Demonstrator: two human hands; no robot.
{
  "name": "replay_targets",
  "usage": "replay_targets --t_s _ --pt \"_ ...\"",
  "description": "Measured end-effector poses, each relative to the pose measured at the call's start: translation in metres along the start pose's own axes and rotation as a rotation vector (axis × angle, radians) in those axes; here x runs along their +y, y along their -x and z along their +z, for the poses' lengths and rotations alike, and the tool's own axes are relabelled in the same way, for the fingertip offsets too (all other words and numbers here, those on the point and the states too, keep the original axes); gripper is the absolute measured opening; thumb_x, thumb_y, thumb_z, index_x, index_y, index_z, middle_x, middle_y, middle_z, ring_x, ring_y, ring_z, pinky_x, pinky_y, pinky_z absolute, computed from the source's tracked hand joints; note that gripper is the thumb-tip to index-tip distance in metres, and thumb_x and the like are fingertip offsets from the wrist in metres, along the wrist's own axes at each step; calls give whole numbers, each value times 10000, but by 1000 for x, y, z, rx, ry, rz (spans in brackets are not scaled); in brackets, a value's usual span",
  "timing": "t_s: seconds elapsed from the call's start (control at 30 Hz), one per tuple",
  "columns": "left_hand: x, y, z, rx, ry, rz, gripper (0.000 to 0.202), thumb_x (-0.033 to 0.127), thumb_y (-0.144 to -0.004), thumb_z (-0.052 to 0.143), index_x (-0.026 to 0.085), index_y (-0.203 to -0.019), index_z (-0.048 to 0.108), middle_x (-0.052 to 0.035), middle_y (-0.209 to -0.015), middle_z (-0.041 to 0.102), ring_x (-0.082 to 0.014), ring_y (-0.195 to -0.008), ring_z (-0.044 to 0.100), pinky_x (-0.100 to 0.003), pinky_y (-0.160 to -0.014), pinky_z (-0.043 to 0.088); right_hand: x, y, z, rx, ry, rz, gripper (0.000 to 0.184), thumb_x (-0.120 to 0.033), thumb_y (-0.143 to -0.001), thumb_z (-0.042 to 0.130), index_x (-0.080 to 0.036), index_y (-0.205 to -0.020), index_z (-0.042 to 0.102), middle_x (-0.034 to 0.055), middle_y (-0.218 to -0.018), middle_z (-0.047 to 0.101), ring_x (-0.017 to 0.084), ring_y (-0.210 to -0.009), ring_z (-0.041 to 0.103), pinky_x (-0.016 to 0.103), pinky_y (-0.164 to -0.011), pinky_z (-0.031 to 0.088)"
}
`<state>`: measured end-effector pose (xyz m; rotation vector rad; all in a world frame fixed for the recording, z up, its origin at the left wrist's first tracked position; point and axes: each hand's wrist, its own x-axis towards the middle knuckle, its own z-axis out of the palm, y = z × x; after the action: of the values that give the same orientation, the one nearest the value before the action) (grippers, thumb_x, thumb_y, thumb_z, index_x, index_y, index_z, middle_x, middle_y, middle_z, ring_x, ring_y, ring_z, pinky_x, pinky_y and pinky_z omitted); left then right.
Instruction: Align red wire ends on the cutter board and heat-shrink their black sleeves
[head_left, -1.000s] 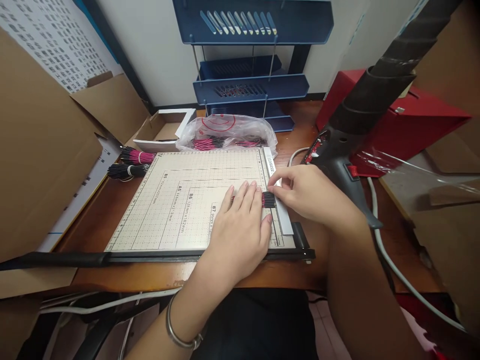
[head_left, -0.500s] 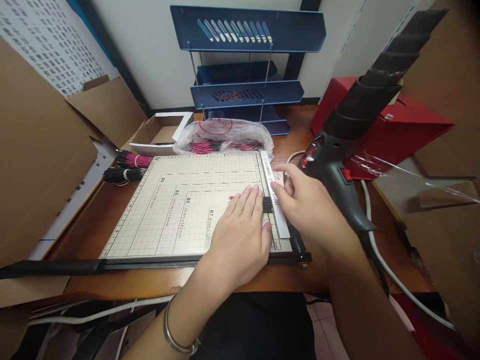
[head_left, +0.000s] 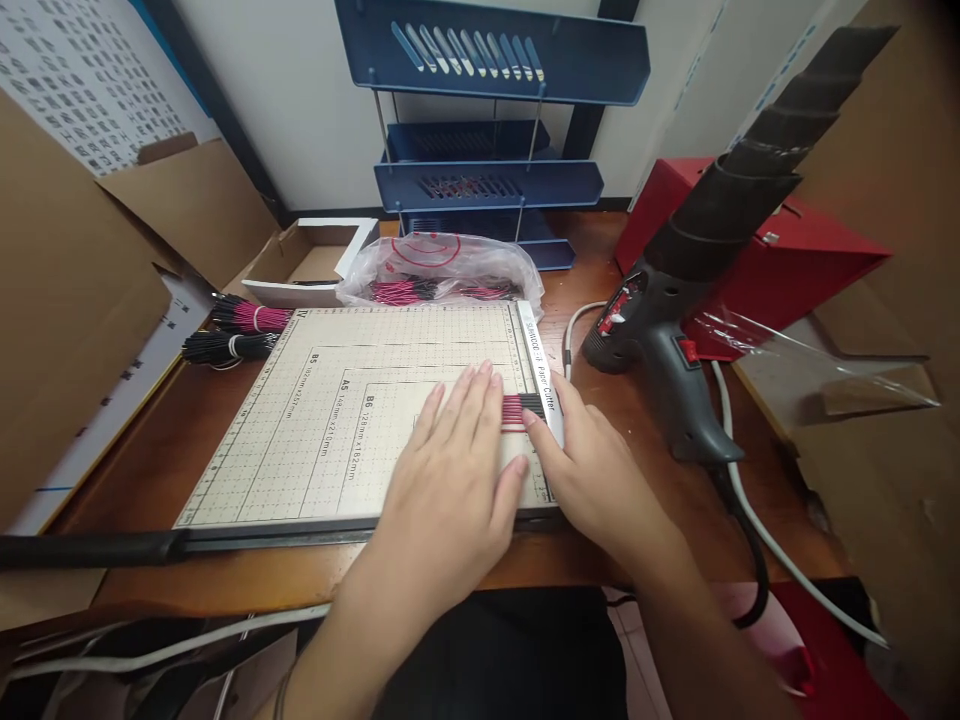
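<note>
A paper cutter with a cream, line-marked board lies in front of me. My left hand rests flat on the board, fingers stretched out, over a row of thin pink-and-black wires. Most of their length is hidden under that hand; the black ends reach the white ruler strip at the board's right side. My right hand is at this strip, thumb at the wire ends and the other fingers along the strip's outer side. A gap shows between thumb and fingers. The cutter's black handle is down at the left.
Bundles of pink and black wires lie left of the board. Behind it are a plastic bag of wires, an open carton and a blue rack. A heat gun with a cable stands right, before a red box.
My left hand has shifted left, uncovering pink lengths of the wires. My right hand has come down and toward me, its thumb now at the wire ends. The view has shifted slightly.
</note>
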<state>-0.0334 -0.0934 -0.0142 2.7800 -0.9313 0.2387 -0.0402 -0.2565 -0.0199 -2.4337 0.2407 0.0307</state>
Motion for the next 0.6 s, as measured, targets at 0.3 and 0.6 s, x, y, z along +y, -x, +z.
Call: replay_targets --t_s 0.3,0.6 --pt "-7 2 7 -91 -35 17 587 362 -1067 313 53 -1561 384 -130 -1653 306 -272 -1545 291 -498 -1258 322 -1 1 4 3 64 19 620 -423 -1030 278 -168 -1595 289 221 -1320 620 383 -1201 592 511 -949 463" --pt "-8 5 11 -57 -44 20 592 361 -1070 289 52 -1569 365 -111 -1658 307 -263 -1547 292 -486 -1263 307 0 -1 -5 12 -16 -27 550 -427 -1035 278 -265 -1558 325 142 -1403 613 354 -1226 600 504 -976 461"
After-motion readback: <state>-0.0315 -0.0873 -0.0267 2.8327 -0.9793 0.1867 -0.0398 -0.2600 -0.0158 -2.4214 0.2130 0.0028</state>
